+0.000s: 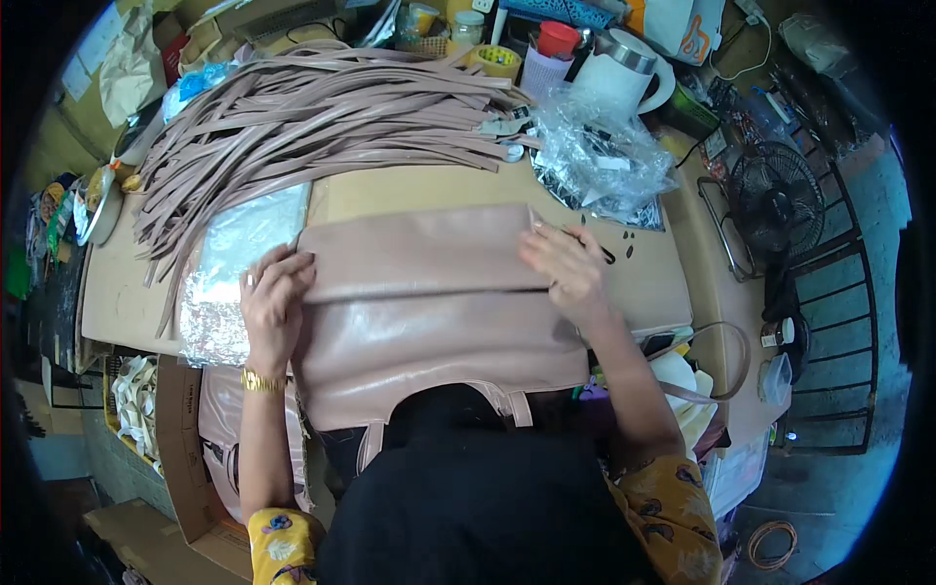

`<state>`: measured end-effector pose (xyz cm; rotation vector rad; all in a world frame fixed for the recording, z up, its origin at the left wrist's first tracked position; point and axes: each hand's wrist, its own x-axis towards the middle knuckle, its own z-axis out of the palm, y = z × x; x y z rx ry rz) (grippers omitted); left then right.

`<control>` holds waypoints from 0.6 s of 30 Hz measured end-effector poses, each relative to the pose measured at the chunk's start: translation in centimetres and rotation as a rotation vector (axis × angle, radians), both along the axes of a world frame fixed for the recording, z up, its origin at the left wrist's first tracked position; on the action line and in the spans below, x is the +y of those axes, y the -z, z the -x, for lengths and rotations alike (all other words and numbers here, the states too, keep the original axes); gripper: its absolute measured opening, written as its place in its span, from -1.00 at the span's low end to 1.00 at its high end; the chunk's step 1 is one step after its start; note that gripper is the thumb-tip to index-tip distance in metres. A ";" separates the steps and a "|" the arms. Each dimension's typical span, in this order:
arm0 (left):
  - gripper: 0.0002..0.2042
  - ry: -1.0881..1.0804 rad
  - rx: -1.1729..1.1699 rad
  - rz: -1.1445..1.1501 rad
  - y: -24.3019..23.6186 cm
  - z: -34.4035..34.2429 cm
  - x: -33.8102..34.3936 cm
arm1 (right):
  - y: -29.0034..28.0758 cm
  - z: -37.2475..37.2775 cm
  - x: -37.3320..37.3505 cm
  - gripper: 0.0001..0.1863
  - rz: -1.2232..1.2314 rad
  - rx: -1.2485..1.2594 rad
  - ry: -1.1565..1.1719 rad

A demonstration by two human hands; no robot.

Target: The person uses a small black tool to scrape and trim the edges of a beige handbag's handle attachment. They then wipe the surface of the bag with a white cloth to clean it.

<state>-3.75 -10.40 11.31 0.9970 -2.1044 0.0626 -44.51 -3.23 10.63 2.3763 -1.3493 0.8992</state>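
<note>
A dusty-pink, glossy tote bag (439,336) lies across the front of the table, its near part hanging toward my lap. Two short strap ends show at its near edge, beside a curved cut-out. A dark slit runs along the bag between a far panel and a near panel. My left hand (273,304), with a gold bracelet at the wrist, curls its fingers over the bag's left edge; its thumb rests near the far panel's corner. On the far right corner lies my right hand (568,271), fingers stretched flat over the panel and slightly blurred.
Many pink straps (331,112) are heaped at the back. Clear plastic sleeves (239,253) lie at left, crumpled plastic wrap (604,156) at back right beside a white kettle (614,73). A black fan (770,200) stands right; an open cardboard box (180,439) sits below left.
</note>
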 end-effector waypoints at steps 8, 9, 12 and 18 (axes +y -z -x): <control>-0.68 -0.096 0.631 -0.592 -0.5 -2.1 5.2 | -1.9 0.1 1.2 -0.49 -0.750 -0.860 0.044; -0.72 -0.114 0.621 -0.695 -1.2 -1.5 4.6 | -1.5 0.1 0.4 -0.47 -0.850 -1.043 0.098; -0.85 -0.060 0.582 -0.833 -0.7 -1.6 2.2 | -1.2 -0.5 -0.9 -0.53 -0.693 -0.730 0.037; -0.72 -0.132 0.656 -0.807 0.4 -1.5 2.3 | 1.3 -1.2 -1.4 -0.84 -0.662 -1.171 0.146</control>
